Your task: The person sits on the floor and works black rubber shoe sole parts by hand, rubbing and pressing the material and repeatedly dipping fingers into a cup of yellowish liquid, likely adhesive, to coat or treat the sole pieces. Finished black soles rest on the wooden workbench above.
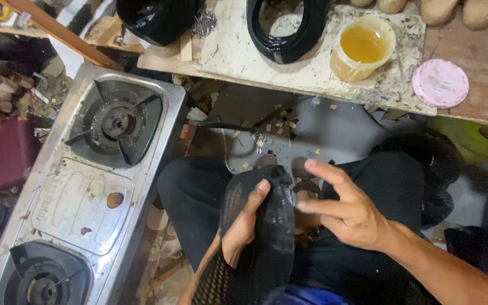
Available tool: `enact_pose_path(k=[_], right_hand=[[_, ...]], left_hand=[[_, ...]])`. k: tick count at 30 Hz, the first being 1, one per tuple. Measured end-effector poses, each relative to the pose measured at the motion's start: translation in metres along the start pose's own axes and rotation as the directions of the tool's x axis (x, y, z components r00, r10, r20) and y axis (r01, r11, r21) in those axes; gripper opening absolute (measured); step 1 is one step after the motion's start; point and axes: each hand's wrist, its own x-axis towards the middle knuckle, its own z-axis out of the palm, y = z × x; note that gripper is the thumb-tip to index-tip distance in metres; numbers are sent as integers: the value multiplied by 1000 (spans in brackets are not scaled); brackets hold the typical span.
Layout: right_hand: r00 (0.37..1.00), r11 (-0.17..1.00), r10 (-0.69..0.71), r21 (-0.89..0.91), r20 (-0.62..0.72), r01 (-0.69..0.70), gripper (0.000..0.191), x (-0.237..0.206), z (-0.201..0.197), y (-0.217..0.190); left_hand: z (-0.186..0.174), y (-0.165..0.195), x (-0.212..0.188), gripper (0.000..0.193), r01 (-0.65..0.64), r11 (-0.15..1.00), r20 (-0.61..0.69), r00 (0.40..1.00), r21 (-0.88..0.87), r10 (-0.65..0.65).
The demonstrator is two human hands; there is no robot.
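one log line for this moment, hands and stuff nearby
left hand: holds black mesh piece | right hand: open beside it | left: gas stove

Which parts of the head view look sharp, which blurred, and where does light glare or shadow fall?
Head view: the steel two-burner gas stove looks sharp, its top shining with soft glare; the right hand is slightly motion-blurred beside the black mesh shoe upper gripped by the left hand; the lap beneath lies in deep shadow.

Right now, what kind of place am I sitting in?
Probably a small shoemaking workshop: wooden shoe lasts line the bench, an open tub of yellowish glue stands by black strapping, and the left hand holds a black shoe upper.
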Motion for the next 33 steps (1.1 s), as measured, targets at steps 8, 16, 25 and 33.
enact_pose_path(k=[8,16,25,33], right_hand=[[991,970,-103,-210,88,119,46,3,3,-1],[988,968,-151,-201,4,149,43,3,6,-1],[874,671,481,612,71,-419,78,21,14,-23],[931,863,227,-384,-288,-329,37,94,-82,30]], left_hand=[[-5,-3,4,17,-472,850,132,882,234,453],[-6,6,7,24,-551,804,143,834,224,532],[-7,11,13,37,-495,838,48,866,229,498],[-40,-2,29,33,-537,839,204,815,-85,542]])
